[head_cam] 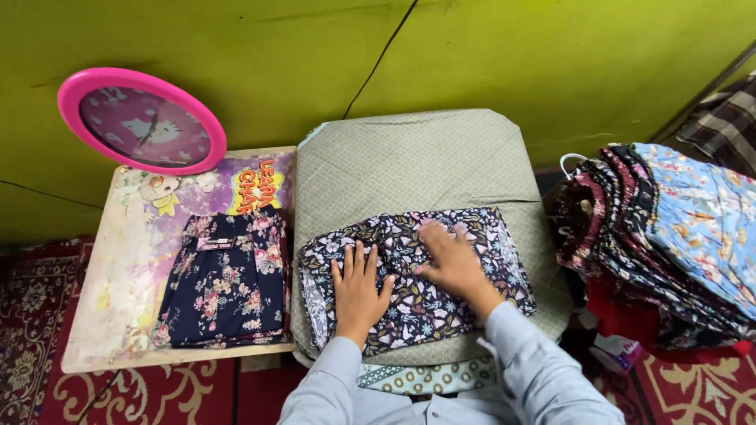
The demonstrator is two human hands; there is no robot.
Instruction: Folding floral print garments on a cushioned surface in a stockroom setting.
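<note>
A dark garment with a leaf and flower print (488,252) lies folded on a padded board covered in dotted grey-green cloth (409,157). My left hand (358,287) rests flat on the garment's left half, fingers spread. My right hand (453,260) presses palm-down on its middle, fingers pointing up and left. Neither hand grips anything. Grey sleeves cover both arms.
A folded navy floral garment (224,283) sits on a low colourful board (110,275) at the left. A pink round clock (142,122) leans on the yellow-green wall. A pile of printed garments (669,236) on hangers lies at the right. Red patterned carpet (31,315) covers the floor.
</note>
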